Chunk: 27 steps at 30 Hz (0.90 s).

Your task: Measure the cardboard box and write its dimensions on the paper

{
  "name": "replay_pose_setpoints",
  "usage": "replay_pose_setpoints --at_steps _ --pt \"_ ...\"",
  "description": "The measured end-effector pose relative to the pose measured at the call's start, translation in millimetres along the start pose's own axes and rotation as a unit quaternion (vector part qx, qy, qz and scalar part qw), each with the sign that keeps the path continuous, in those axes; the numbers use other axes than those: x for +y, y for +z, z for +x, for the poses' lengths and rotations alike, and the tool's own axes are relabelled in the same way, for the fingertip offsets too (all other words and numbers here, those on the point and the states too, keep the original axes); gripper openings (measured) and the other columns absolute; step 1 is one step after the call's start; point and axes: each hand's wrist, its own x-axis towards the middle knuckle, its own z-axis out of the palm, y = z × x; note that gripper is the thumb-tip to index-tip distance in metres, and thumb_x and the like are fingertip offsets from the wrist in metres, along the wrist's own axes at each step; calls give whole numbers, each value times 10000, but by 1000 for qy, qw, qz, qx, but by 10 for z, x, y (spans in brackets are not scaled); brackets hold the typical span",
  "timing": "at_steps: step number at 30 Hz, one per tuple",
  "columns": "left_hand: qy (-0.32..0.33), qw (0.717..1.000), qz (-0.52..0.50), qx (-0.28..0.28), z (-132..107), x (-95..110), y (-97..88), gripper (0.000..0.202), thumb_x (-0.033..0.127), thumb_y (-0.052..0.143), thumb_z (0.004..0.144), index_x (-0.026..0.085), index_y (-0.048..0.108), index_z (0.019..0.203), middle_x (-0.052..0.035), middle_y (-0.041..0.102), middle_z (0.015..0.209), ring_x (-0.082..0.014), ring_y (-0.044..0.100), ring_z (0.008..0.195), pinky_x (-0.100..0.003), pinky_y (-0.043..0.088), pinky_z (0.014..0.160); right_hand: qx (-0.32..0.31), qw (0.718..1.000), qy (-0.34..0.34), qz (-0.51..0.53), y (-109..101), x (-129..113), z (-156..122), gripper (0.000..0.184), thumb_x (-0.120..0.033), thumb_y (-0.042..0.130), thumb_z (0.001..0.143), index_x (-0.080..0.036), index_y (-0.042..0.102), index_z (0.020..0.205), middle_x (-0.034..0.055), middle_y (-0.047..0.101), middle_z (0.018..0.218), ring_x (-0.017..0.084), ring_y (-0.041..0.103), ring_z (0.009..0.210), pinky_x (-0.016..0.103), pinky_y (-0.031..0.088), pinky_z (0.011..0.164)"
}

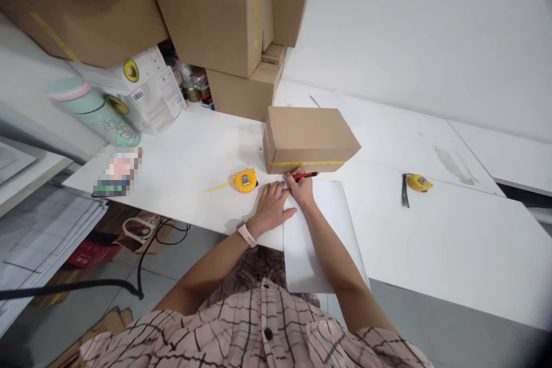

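The right hand (302,188) pinches a red-and-black pen (308,175) between thumb and fingers, over the far left part of the paper (299,253); whether the tip touches the sheet cannot be told. The left hand (271,207) lies palm down, fingers loosely extended and thumb spread, across the paper's left edge. A watch (246,234) is on that wrist. The paper lies on the white table (440,247) and overhangs its near edge. Just beyond the hands sits a box (308,132) with a yellow strip along its near side. Left of the hands lies a tape measure (245,180), its blade out to the left; a second one (420,183) lies well to the right. Cartons (207,23) are stacked far left, with a bottle (97,112) nearer.
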Motion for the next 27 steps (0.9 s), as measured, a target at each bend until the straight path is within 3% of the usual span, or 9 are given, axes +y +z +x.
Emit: replay_pose_setpoints --at_steps 16,27 --pt "-3 1000 16 -9 5 -7 10 504 481 618 913 166 554 1301 -181 483 1491 -355 383 1420 -542 242 1200 -1 1000 -4 12 -7 39 5 206 -382 578 808 -235 486 698 3 560 691 168 508 674 318 445 685" --pt "1 1000 20 4 2 -15 32 506 480 643 906 158 562 1287 -182 485 1488 -356 396 1411 -534 253 1196 12 1000 3 7 -5 41 13 216 -400 590 794 -232 498 696 -8 554 668 163 507 651 306 423 663"
